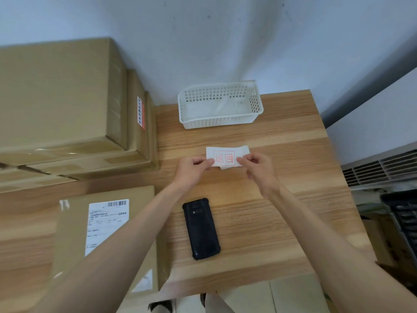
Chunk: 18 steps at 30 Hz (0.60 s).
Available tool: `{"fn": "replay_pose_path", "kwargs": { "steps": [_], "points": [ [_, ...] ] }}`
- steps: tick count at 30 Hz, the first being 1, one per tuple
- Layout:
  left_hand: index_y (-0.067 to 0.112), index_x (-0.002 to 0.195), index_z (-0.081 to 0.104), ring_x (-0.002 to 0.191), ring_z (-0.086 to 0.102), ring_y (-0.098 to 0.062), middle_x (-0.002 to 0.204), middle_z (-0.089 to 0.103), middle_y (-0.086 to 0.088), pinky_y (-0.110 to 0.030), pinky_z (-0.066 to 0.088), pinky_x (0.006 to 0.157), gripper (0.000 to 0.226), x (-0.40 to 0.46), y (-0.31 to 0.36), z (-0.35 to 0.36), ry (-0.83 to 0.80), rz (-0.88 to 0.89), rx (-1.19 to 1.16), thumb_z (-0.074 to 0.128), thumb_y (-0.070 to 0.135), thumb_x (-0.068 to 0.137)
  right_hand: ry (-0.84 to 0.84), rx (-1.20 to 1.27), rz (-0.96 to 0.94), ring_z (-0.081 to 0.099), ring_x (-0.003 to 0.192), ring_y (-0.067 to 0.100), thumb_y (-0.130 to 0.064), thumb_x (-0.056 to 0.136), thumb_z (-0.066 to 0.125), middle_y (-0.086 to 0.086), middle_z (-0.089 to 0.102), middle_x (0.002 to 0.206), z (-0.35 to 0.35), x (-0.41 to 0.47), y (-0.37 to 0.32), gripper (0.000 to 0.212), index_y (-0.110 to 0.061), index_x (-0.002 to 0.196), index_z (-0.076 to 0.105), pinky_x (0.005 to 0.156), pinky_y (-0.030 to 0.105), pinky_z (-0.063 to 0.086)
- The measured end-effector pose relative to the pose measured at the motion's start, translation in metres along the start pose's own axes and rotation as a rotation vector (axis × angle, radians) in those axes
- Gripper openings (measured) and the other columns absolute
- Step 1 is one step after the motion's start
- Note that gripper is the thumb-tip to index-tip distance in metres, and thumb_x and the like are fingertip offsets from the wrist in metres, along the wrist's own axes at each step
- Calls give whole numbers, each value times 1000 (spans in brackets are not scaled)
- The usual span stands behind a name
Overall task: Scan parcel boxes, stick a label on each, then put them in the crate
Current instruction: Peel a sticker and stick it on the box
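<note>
Both hands hold a white label with a red square stamp over the middle of the wooden table. My left hand pinches its left edge and my right hand pinches its right edge. More white paper shows under the label. A flat brown parcel box with a white barcode shipping label lies at the lower left. A black handheld scanner lies face down between my forearms. The white perforated crate stands at the table's far edge with nothing in it.
A stack of large brown cartons fills the left side, one with a red and white sticker. A wall runs behind the table. A vent grille and a dark crate sit off the table's right edge.
</note>
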State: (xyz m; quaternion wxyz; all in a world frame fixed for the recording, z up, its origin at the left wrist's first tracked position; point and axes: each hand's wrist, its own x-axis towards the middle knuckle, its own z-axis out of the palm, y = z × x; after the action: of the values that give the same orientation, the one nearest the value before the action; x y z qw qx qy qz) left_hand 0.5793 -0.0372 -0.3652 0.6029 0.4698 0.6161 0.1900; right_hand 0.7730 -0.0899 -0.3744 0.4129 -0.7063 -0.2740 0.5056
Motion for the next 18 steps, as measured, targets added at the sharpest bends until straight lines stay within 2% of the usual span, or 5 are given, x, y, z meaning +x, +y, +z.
{"fn": "replay_pose_path", "kwargs": {
  "steps": [4, 8, 12, 16, 18],
  "points": [
    [18, 93, 78, 62, 48, -4, 83, 71, 11, -23, 40, 66, 12, -48, -7, -34, 93, -18, -86, 71, 28, 95, -87, 75, 50, 40, 48, 11, -13, 93, 72, 4, 70, 77, 20, -48, -12, 18, 5, 93, 70, 52, 29, 34],
    [13, 104, 78, 58, 45, -9, 80, 72, 5, -24, 37, 53, 29, -99, -25, -65, 104, -127, -260, 78, 37, 87, -246, 55, 22, 39, 49, 12, -11, 94, 69, 0, 70, 75, 52, -95, -18, 14, 1, 98, 75, 51, 28, 32],
    [11, 102, 78, 56, 47, -9, 81, 70, 6, -25, 37, 54, 40, -150, -42, -96, 128, -246, -395, 82, 45, 80, -421, 26, 5, 38, 49, 10, -10, 97, 65, -5, 63, 65, 85, -132, -20, 14, -3, 102, 76, 48, 24, 32],
    [14, 110, 76, 60, 44, -10, 80, 63, 5, -27, 35, 59, 54, -189, -57, -112, 127, -322, -646, 82, 48, 68, -487, 46, -22, 35, 47, 11, -9, 98, 63, 1, 53, 62, 114, -159, -24, 14, -9, 91, 76, 46, 25, 31],
    [15, 109, 75, 59, 42, -10, 77, 62, 5, -27, 32, 57, 46, -202, -60, -117, 135, -327, -723, 80, 44, 74, -498, 32, -31, 34, 49, 13, -10, 98, 64, 7, 50, 65, 127, -167, -26, 21, -18, 83, 77, 49, 29, 29]
  ]
}}
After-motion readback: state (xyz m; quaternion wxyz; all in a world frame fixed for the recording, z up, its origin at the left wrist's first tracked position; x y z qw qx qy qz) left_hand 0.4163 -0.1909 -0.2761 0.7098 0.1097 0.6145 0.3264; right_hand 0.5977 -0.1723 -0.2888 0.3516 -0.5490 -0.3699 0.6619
